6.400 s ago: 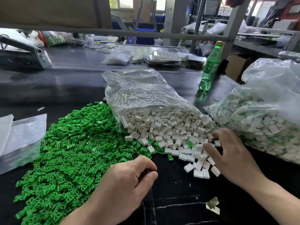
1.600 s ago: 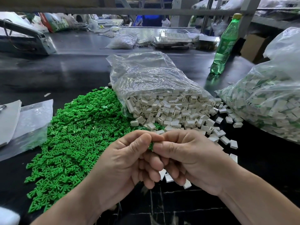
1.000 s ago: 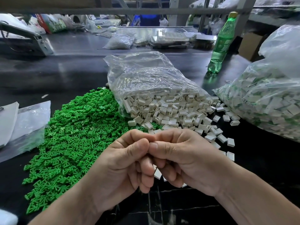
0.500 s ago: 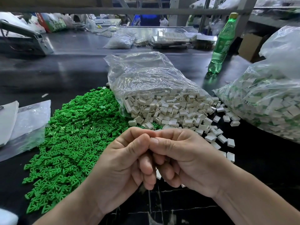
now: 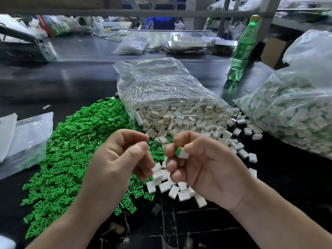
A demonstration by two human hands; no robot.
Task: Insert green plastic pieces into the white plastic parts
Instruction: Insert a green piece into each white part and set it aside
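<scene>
"Scanning from the left edge, what lies on the counter (image 5: 71, 78)?"

"Flat clear bags (image 5: 27, 137) at far left, then a loose heap of green pieces (image 5: 71, 150) across the lower left. They look small, light and stiff, with forked ends. I judge they would skitter away under a careless fingertip."

"And the left-hand grip (image 5: 118, 159)?"

"It hovers over the heap's right edge, fingers curled in toward the thumb. Whether anything sits inside the curl I cannot tell, because the hand hides it."

"Centre of the frame?"

"An open bag (image 5: 161, 90) spills white parts (image 5: 179, 119): little hollow boxes, hard and smooth, probably slick. More lie scattered below both hands."

"Where is the one in hand?"

"Just right of centre. The right-hand grip (image 5: 206, 168) is clamped on one white part (image 5: 184, 155), thumb against fingertips. A green piece (image 5: 178, 151) shows at its left end, seemingly seated."

"How would you hold such a part?"

"By its flat side walls, mouth left clear, pinching lightly. The shell seems rigid enough not to crush, yet too light to stay put unaided. I would take the green piece by its solid back, fork leading."

"Further right?"

"A big filled bag (image 5: 287, 114), white showing green inside, takes the right edge. A green bottle (image 5: 242, 49) stands at upper right."
</scene>
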